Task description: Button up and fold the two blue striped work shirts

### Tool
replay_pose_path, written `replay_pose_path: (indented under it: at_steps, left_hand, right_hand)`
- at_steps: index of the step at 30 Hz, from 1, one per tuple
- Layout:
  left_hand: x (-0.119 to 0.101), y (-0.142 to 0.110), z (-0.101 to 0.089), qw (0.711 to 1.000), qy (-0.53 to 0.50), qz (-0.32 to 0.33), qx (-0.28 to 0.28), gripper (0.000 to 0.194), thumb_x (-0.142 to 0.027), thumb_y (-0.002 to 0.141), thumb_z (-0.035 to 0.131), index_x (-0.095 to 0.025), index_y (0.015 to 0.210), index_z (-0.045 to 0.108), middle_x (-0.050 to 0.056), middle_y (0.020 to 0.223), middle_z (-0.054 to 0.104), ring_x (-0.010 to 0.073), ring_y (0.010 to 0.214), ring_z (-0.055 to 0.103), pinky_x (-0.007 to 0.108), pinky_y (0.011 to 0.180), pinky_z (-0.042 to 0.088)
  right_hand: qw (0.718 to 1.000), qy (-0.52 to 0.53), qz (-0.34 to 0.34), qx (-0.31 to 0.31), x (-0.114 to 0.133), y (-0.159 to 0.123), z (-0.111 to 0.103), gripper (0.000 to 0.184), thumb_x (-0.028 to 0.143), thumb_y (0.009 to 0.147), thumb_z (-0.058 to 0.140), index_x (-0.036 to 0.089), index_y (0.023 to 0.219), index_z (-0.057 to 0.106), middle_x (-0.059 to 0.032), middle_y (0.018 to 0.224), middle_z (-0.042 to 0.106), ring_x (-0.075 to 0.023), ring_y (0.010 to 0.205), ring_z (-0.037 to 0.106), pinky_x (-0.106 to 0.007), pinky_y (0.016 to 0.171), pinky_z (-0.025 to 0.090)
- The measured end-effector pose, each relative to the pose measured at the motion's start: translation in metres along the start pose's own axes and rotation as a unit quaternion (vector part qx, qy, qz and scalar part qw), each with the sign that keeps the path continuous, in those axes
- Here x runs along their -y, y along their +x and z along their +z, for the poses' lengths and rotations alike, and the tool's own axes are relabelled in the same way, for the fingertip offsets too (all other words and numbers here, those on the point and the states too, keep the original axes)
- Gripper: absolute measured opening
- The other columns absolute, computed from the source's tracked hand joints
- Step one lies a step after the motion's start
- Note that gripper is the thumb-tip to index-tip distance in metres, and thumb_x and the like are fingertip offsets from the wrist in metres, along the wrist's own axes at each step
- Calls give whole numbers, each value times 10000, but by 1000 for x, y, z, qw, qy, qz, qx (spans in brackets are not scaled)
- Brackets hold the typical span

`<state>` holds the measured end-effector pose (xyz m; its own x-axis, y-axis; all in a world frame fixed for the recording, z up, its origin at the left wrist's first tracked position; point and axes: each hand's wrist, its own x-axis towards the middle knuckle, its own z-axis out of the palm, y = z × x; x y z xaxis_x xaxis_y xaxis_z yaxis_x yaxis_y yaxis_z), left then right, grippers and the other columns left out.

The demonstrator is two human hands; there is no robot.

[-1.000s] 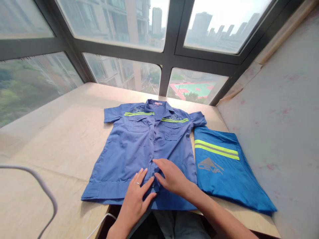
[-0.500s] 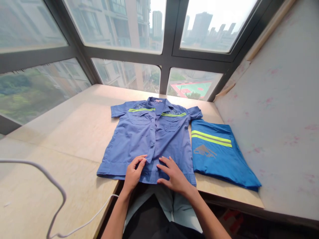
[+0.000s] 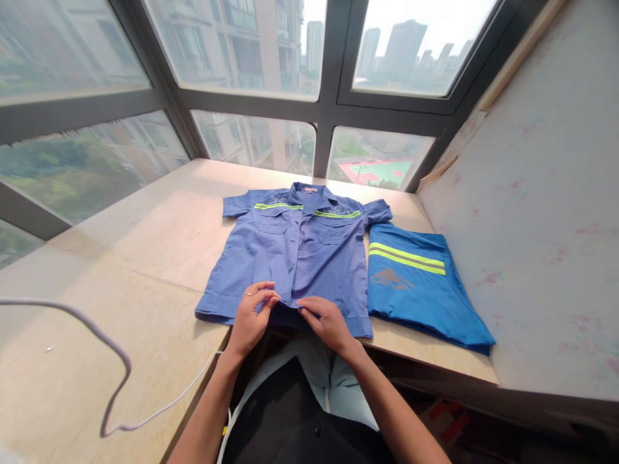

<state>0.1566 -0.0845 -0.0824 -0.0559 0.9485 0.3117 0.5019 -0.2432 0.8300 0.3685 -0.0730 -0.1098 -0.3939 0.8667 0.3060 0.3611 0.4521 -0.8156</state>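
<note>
A blue short-sleeved work shirt lies spread out, front side up, its collar toward the windows. Yellow-green stripes cross its chest above two flap pockets. At the bottom of the front opening, my left hand pinches the hem between thumb and fingers. Just to the right, my right hand also pinches the hem, with the lower edge lifted a little between the two hands. Beside the shirt on the right rests a folded brighter blue garment with a yellow-green stripe and a grey print.
The pale wooden surface runs up to dark-framed windows. A white cable loops over its left side. At the right stands a flower-patterned wall. The front edge is close to my lap.
My right hand has closed from spread fingers to a pinch on the shirt's hem. The front flap's lower corner has been drawn toward the right hand. The view has shifted slightly.
</note>
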Motion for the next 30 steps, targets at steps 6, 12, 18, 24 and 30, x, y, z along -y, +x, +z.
replay_pose_path:
  at_steps: [6,12,18,24,30]
  left_hand:
    - [-12,-4,5,994,90,52,-27,215,-316,927,554,-220,846,729,63,972,642,217,966,572,359,902,455]
    - [-11,-23,21,994,104,-13,1,265,-371,942,516,-225,912,735,49,854,603,180,763,576,303,745,459]
    - [-16,-37,34,986,79,-142,44,264,-415,924,506,-227,948,690,42,805,703,213,756,648,310,714,456]
    - [-25,-41,38,947,70,-305,69,342,-563,854,570,-224,817,594,23,652,686,197,564,625,262,540,376]
    - [-25,-37,42,931,120,-307,153,466,-584,847,547,-205,579,582,57,549,634,202,546,598,265,526,332]
  right_hand:
    - [948,182,195,-172,-2,13,-19,215,397,841,618,214,840,730,2,790,705,-171,753,622,-277,708,478]
    - [877,153,202,-409,4,18,-35,275,437,855,567,199,726,521,39,660,483,-127,614,435,-257,613,406]
    - [996,-64,3,-60,23,11,-25,138,259,887,527,196,892,650,-61,941,674,-202,895,613,-310,846,475]
    - [993,-92,67,16,12,10,-2,446,148,843,467,181,1269,595,-91,1151,688,-221,994,648,-347,902,503]
    - [994,-90,67,10,23,20,-1,339,319,906,565,220,1214,667,-53,963,732,-191,755,644,-296,751,498]
